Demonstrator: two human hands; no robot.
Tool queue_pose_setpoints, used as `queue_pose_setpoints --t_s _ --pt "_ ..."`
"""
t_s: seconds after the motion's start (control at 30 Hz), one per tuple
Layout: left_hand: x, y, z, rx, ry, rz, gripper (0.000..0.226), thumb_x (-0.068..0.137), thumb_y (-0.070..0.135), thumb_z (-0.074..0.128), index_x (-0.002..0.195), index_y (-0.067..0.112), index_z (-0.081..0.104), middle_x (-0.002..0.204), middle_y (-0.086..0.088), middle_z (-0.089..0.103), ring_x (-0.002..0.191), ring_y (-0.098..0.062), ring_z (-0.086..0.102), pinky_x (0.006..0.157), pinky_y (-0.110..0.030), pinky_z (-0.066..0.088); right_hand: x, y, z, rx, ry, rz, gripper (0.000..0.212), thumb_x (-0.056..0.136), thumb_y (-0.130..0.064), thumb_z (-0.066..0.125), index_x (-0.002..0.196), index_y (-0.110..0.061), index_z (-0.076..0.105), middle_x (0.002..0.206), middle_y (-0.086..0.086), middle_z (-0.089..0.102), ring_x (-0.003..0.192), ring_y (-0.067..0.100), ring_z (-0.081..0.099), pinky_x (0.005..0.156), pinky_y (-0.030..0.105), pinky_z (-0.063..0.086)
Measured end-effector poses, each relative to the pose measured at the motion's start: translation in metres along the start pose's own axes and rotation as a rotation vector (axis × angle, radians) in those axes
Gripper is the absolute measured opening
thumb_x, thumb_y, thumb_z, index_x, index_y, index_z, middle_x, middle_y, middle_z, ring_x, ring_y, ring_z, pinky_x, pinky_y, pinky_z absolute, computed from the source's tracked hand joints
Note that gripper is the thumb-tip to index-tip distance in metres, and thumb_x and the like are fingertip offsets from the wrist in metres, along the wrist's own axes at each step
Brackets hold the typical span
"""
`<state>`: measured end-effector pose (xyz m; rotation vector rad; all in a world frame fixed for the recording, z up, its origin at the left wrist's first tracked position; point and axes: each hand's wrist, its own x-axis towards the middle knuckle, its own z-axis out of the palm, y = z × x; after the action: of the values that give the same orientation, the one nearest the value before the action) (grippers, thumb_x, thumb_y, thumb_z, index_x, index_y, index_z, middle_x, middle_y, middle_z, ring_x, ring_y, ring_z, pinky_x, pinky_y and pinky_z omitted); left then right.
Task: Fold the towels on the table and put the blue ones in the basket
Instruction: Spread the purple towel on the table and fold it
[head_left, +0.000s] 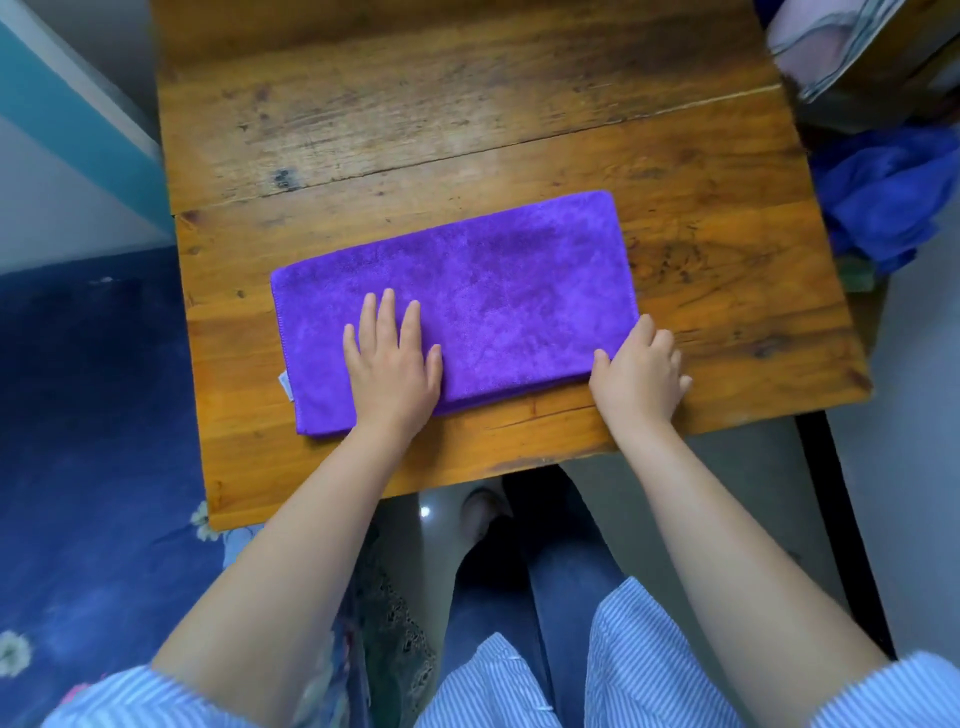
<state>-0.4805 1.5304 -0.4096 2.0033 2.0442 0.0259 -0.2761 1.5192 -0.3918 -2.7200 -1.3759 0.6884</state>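
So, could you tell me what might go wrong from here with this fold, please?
1. The purple towel lies skewed on the table, so the next fold may come out crooked.
2. The left hand only presses flat; pulling with the right hand at the corner could drag the layers apart.
3. The blue cloth bunched at the table's right edge might slip off.
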Motion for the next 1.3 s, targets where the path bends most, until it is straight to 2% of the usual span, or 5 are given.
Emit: queue_pose_setpoints --t_s 0.37,0.7,0.83,1.03,1.3 --pt "0.091 0.073 -0.021 0.151 -0.137 0.256 0.041 0.092 0.027 0.044 0.130 0.011 0.042 0.113 -0.016 0.050 0.104 -0.034 0.049 0.070 -0.041 0.044 0.047 -0.008 -0.037 0.095 -0.179 0.052 0.028 0.080 -0.015 0.057 0.107 -0.007 0.058 0.118 0.015 0.051 0.111 0.034 0.050 0.094 0.039 0.039" --pt "0.213 0.156 -0.029 -0.230 -0.263 0.114 0.054 0.087 0.022 0.050 0.138 0.016 0.035 0.135 -0.011 0.050 0.124 -0.029 0.046 0.104 -0.042 0.036 0.173 -0.015 -0.096 -0.118 -0.128 -0.277 0.027 0.081 -0.004 0.050 0.107 -0.010 0.056 0.116 0.010 0.057 0.113 0.031 0.050 0.094 0.038 0.034" --pt "0.260 0.182 -0.035 -0.618 -0.321 -0.103 0.060 0.081 0.009 0.057 0.137 0.018 0.038 0.130 -0.007 0.052 0.114 -0.019 0.052 0.093 -0.019 0.039 0.222 -0.025 -0.115 -0.163 -0.128 -0.397 0.026 0.083 -0.007 0.052 0.109 -0.011 0.058 0.116 0.010 0.057 0.112 0.030 0.051 0.094 0.037 0.036" --pt "0.301 0.184 -0.055 -0.655 -0.439 -0.061 0.034 0.079 -0.005 0.058 0.109 0.010 0.064 0.072 0.000 0.055 0.059 -0.008 0.047 0.039 -0.003 0.035 0.266 -0.042 -0.139 -0.220 0.007 -0.523 0.025 0.082 -0.005 0.053 0.106 -0.009 0.059 0.113 0.013 0.056 0.110 0.031 0.050 0.094 0.038 0.034" --pt "0.278 0.167 -0.097 -0.531 -0.187 0.252 0.025 0.074 -0.006 0.065 0.070 0.015 0.053 0.069 0.003 0.051 0.059 -0.007 0.046 0.052 -0.011 0.036 0.245 -0.042 -0.163 -0.025 0.305 -0.681 0.020 0.078 0.006 0.052 0.092 -0.003 0.062 0.101 0.016 0.058 0.099 0.033 0.050 0.087 0.035 0.032"
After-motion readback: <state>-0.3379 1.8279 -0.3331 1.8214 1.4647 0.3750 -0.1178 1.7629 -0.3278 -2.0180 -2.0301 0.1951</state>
